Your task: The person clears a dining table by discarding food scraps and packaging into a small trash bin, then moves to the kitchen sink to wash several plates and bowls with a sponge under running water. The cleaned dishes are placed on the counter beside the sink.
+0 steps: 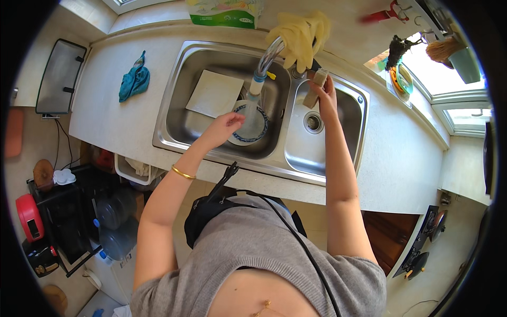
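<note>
My left hand (226, 127) hovers at the near left rim of a white plate with a blue patterned border (266, 119), fingers loosely bent and nothing visible in them. The plate lies in the left basin (178, 123), and water runs onto it from the faucet (270, 55). Left of the plate rests a white square board or tray (216, 93). Over the right basin (303, 152), my right hand (328, 99) grips a tan sponge-like block (311, 98) by its right side. The drain (313, 122) shows below the block.
Pale yellow rubber gloves (303, 37) drape over the faucet. A teal cloth (134, 81) lies on the left counter (103, 115). Behind the sink stands a green and white package (223, 14). Brushes and hooks hang at the upper right, beside a window (435, 79).
</note>
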